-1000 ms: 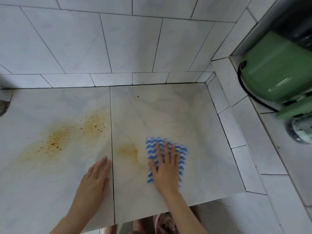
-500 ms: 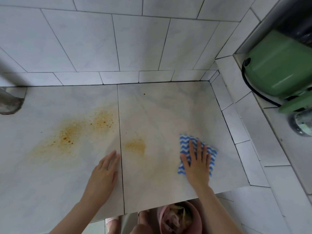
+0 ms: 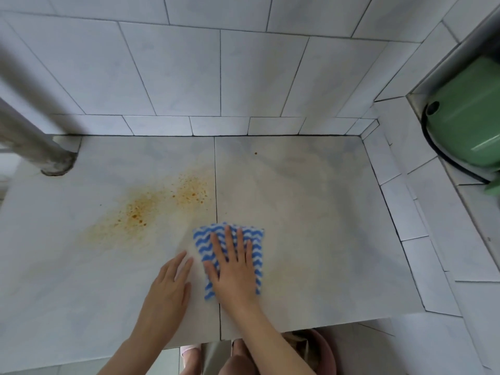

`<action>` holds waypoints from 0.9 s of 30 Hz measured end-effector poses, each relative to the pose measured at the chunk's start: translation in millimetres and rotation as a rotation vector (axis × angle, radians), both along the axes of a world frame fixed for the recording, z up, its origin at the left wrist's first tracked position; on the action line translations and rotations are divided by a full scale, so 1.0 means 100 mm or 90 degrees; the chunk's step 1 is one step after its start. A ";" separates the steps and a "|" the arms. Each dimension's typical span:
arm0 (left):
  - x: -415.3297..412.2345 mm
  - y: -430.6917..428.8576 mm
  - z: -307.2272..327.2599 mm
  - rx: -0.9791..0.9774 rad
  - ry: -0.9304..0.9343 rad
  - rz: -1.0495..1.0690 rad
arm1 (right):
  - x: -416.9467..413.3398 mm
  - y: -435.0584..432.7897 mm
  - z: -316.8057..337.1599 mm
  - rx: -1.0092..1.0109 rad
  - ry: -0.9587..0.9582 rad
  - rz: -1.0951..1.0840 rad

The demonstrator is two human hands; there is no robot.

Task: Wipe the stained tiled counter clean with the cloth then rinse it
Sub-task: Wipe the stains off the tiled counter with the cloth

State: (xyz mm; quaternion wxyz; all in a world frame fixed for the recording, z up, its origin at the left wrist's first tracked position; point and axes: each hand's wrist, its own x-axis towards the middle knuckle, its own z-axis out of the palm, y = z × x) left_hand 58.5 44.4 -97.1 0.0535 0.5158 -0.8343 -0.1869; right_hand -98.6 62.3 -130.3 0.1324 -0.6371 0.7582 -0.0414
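While right hand (image 3: 234,269) presses flat, fingers spread, on blue-striped cloth (image 3: 230,255), left hand (image 3: 169,289) flat at nine o'clock, orange stain (image 3: 151,209) at ten o'clock on counter (image 3: 324,226).

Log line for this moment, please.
right hand flat on cloth | left hand braced on counter | orange stain unwiped

Tiled kitchen corner, daylight, pale marble-effect surfaces.

Back wall (image 3: 189,71) clad in large pale grey tiles with dark grout, a narrow tile course at its foot. Grey pipe (image 3: 29,142) slants down at left. Stepped tiled ledge (image 3: 422,212) at right carries a green appliance (image 3: 470,123). Pink bucket (image 3: 322,350) stands on the floor below.
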 end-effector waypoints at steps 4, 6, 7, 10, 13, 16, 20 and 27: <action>0.08 0.09 -0.01 0.002 0.010 0.019 | -0.24 0.33 -0.02 -0.025 -0.005 0.065; 0.12 0.11 -0.02 -0.004 0.014 0.018 | -0.52 0.35 -0.04 -0.018 0.002 0.037; 0.15 0.12 -0.03 -0.007 0.016 0.017 | -0.69 0.34 -0.05 -0.009 0.012 0.004; 0.21 0.13 -0.04 -0.012 0.020 0.021 | -1.13 0.21 -0.01 0.040 0.016 -0.109; 0.25 0.13 -0.05 -0.016 0.012 0.007 | -1.15 -0.01 0.02 0.073 0.007 -0.200; 0.25 0.11 -0.06 -0.021 0.011 -0.002 | -0.77 -0.15 0.03 0.064 0.004 -0.190; 0.25 0.11 -0.06 -0.023 0.030 0.008 | -0.11 0.08 0.02 0.023 0.015 -0.053; 0.25 0.11 -0.05 -0.019 0.055 0.014 | -0.30 0.76 0.03 0.007 0.035 0.055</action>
